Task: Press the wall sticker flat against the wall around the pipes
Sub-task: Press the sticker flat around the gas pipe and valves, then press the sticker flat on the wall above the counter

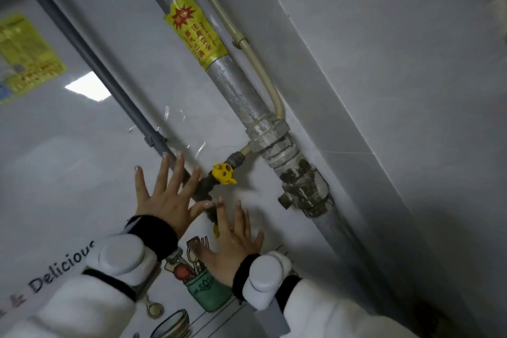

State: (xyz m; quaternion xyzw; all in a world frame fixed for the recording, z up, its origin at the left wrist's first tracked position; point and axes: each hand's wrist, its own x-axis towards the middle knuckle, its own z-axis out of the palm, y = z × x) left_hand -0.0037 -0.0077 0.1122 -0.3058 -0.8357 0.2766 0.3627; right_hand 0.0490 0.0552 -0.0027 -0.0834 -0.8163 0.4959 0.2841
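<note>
Both hands are lying open and flat, fingers spread wide, gripping nothing. The left hand is pressing its palm on the wall sticker just left of the thin grey pipe, with its fingertips reaching up beside the pipe's lower run. The right hand is pressing on the printed part of the sticker, over the drawn utensil jar, just below the yellow valve handle.

The sticker is a glossy film covering the wall to the left of the pipes; the word "Delicious" is showing at its lower left. Wrinkles in the film are standing up where it meets the thin pipe (not yet bedded down there). The thick metal pipe, with its yellow warning label, is running beside the corner, well right of the hands.

Judgement: the smoothing step is under way at the valve junction. The next move is calling for the palms to slide outward and upward along the thin pipe, working the creases toward the film's edge and tucking it close against the pipe clamp without tearing.
</note>
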